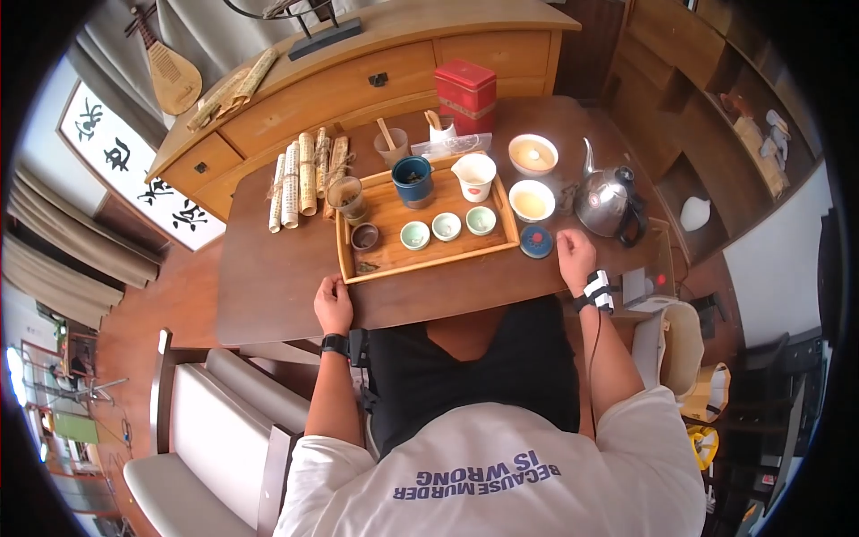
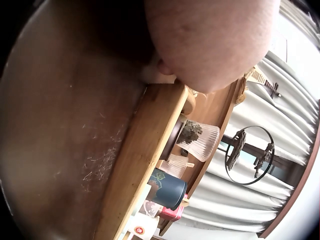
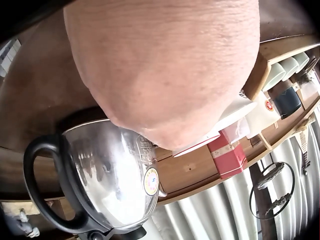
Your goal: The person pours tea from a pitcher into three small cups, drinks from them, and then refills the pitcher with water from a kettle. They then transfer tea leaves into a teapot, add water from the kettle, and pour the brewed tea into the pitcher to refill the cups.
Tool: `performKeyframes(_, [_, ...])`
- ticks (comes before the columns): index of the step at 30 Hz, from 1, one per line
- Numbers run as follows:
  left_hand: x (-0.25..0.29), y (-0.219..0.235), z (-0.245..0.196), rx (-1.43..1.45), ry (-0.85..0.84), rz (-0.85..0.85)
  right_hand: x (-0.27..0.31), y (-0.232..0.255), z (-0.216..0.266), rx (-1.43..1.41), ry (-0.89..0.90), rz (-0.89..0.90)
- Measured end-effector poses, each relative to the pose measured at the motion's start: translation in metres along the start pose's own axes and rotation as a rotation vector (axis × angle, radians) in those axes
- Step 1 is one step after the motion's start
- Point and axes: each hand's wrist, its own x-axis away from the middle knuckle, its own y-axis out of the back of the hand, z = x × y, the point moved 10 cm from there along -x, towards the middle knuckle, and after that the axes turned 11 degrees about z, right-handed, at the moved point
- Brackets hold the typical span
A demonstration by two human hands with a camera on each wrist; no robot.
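Note:
My left hand (image 1: 334, 306) rests at the table's front edge, just beside the front left corner of the wooden tray (image 1: 438, 264), its fingers loosely curled. My right hand (image 1: 577, 259) rests on the table, right of a small blue lid (image 1: 537, 241) and in front of the steel kettle (image 1: 601, 202), with fingers loosely bent and nothing seen in them. On the tray stand a dark blue tea canister (image 1: 412, 191), a white pitcher (image 1: 474, 183), a ribbed glass cup (image 1: 346, 206), a small brown cup (image 1: 364, 237) and three pale green teacups (image 1: 446, 227). Wrist views hide most fingers.
Right of the tray sit a white bowl (image 1: 531, 211) and a lidded bowl (image 1: 533, 149). Bamboo scrolls (image 1: 307, 174) lie at the left. Behind the tray stand another glass cup (image 1: 391, 154) and a red tin (image 1: 466, 103). A wooden cabinet (image 1: 340, 103) borders the table's far side.

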Motion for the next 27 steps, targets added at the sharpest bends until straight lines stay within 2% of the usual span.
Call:
performKeyframes(9, [0.001, -0.001, -0.007, -0.06, 0.012, 0.021, -0.001, -0.001, 0.004, 0.026, 0.024, -0.003])
performKeyframes(12, [0.002, 0.001, -0.013, -0.13, -0.044, -0.001, -0.001, -0.003, 0.002, 0.012, 0.008, 0.009])
performKeyframes(18, [0.0, -0.004, -0.005, -0.113, 0.006, 0.033, -0.003, 0.0, 0.006, 0.028, -0.005, 0.01])
performKeyframes(27, [0.001, -0.003, -0.007, -0.144, -0.059, 0.01, -0.002, -0.002, 0.004, 0.03, -0.004, 0.017])
